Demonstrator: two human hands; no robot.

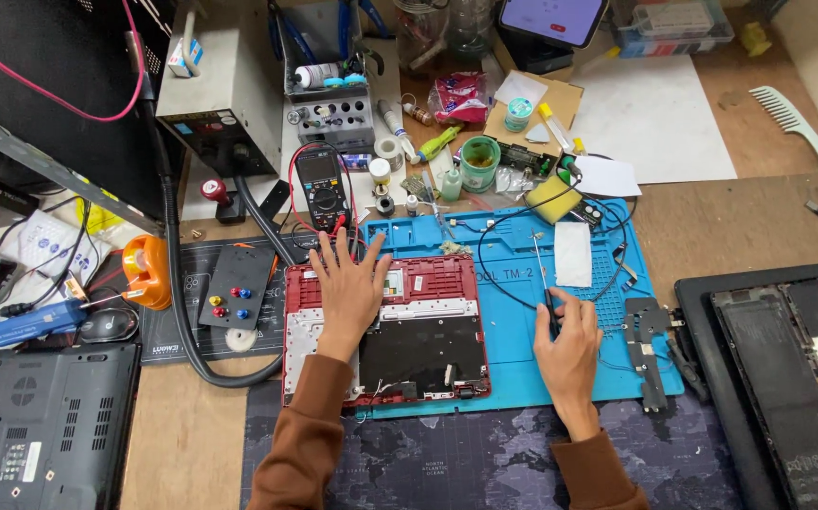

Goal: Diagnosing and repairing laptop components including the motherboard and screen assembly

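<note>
The red laptop base (385, 331) is pinned by the left hand (350, 288), fingers spread, at the blue mat (513, 368)'s left edge; the screwdriver (545, 288), gripped by the right hand (569, 349), is best kept upright.

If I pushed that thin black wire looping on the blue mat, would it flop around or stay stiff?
Probably floppy: the black wire lies in loose curves across the blue mat, so it would likely bend and slide rather than hold shape. It looks thin, so probably light. Its loop passes by the screwdriver in the right hand and might snag.
</note>
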